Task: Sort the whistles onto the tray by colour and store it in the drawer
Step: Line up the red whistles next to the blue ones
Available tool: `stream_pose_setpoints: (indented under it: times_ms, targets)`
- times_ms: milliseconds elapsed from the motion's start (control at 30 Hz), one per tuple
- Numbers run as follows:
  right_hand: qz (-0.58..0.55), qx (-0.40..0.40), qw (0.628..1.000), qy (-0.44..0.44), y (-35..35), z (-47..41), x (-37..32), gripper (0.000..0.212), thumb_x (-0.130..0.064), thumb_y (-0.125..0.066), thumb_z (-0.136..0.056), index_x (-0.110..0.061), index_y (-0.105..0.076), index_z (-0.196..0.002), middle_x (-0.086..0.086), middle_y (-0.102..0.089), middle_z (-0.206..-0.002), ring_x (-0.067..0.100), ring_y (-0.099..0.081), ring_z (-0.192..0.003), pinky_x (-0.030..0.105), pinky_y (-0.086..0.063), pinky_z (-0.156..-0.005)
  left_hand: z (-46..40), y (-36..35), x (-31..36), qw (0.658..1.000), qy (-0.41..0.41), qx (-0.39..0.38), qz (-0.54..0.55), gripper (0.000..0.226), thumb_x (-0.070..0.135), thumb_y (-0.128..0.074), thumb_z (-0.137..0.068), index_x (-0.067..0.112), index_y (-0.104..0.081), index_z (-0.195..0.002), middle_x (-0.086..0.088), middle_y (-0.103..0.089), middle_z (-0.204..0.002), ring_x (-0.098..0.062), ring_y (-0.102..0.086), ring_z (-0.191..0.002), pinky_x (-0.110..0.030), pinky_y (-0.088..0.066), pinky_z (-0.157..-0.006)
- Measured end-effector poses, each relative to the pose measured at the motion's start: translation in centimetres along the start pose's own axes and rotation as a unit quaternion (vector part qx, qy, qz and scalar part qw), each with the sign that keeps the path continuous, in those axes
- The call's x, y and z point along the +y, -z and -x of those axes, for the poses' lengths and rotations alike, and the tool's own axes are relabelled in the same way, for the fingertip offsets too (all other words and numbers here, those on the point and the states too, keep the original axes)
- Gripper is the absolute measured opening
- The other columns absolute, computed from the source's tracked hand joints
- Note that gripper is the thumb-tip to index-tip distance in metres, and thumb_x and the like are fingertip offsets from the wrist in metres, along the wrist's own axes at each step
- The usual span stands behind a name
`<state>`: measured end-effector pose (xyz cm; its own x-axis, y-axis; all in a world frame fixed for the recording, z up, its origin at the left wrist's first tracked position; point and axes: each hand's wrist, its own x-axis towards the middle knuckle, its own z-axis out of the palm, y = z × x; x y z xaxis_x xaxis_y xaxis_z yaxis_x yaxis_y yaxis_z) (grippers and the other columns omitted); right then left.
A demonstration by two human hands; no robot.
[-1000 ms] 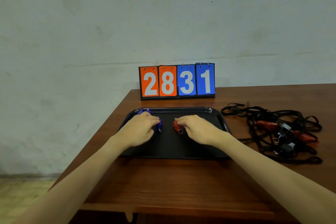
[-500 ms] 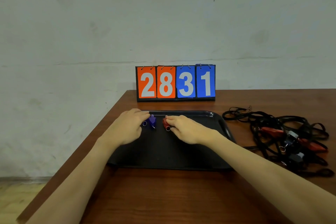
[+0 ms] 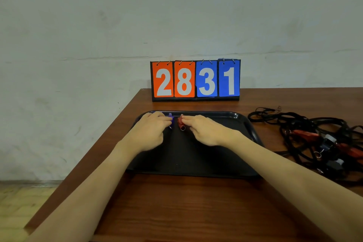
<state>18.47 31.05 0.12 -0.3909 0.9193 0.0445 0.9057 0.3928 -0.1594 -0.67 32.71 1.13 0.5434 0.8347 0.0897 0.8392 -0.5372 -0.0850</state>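
A black tray (image 3: 241, 122) lies on the wooden table (image 3: 176, 206) in front of me. My left hand (image 3: 151, 131) pinches a blue whistle (image 3: 171, 121) near the tray's far rim. Just to its right, my right hand (image 3: 206, 130) pinches a red whistle (image 3: 180, 123) with a metal ring. The two whistles sit close together, a small gap between them. Another bit of blue shows at the far rim behind my left hand.
A tangle of black lanyards (image 3: 306, 133) with red and dark whistles lies on the table to the right of the tray. A flip scoreboard (image 3: 195, 80) reading 2831 stands behind the tray. The table's left edge runs close to the tray.
Both hands with their whistles have shifted toward the tray's far rim, and the camera view has tilted so the table's near edge dropped out of sight.
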Motion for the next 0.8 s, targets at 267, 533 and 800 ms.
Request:
stream_pose_setpoints:
  times_ms: [267, 533, 800]
  targets:
    - [-0.006, -0.017, 1.000, -0.014, -0.2, -1.8, -0.4, 0.052, -0.006, -0.046, -0.096, -0.016, -0.036, -0.146, 0.004, -0.030, -0.156, 0.024, -0.041, -0.136, 0.041, -0.039, -0.110, -0.5, -0.5, -1.1, 1.000, 0.019, -0.005, 0.025, 0.064, 0.002, -0.051, -0.090, 0.027, -0.035, -0.146, 0.007, -0.032, -0.155, -0.013, -0.023, -0.144, -0.035, -0.018, -0.118]
    - [-0.020, -0.010, 1.000, -0.015, -0.4, -2.2, -0.6, 0.053, -0.006, -0.046, -0.097, -0.016, -0.034, -0.147, 0.005, -0.033, -0.155, 0.022, -0.040, -0.137, 0.040, -0.037, -0.112, -0.4, -0.5, -1.4, 0.999, 0.021, -0.005, 0.029, 0.062, 0.002, -0.050, -0.091, 0.027, -0.035, -0.146, 0.006, -0.032, -0.154, -0.013, -0.023, -0.144, -0.035, -0.019, -0.117]
    - [-0.020, -0.006, 1.000, -0.008, -0.2, -2.2, -0.9, 0.049, -0.007, -0.044, -0.097, -0.015, -0.038, -0.145, 0.005, -0.031, -0.156, 0.022, -0.036, -0.140, 0.041, -0.033, -0.114, -0.4, -0.6, -1.4, 0.999, 0.022, -0.005, 0.031, 0.065, 0.001, -0.050, -0.090, 0.027, -0.033, -0.147, 0.006, -0.030, -0.155, -0.014, -0.023, -0.145, -0.036, -0.019, -0.118]
